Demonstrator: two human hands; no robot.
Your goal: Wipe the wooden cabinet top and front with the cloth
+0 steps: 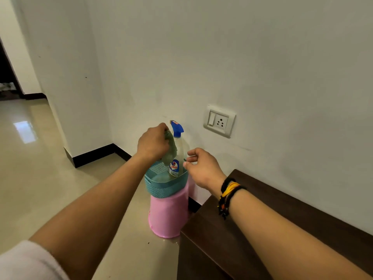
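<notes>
My left hand (153, 143) pinches a grey-green cloth (171, 150), which hangs down over a teal basket (161, 186). A clear spray bottle (178, 156) with a blue trigger head stands inside that basket. My right hand (201, 168) hovers just right of the bottle, fingers apart and curled toward it, holding nothing. The dark wooden cabinet (252, 229) stands against the wall at the lower right, under my right forearm.
The teal basket rests on an upturned pink bucket (167, 217) beside the cabinet's left end. A wall switch and socket plate (219, 120) sits above the cabinet. Glossy tiled floor (36, 168) stretches left toward a doorway.
</notes>
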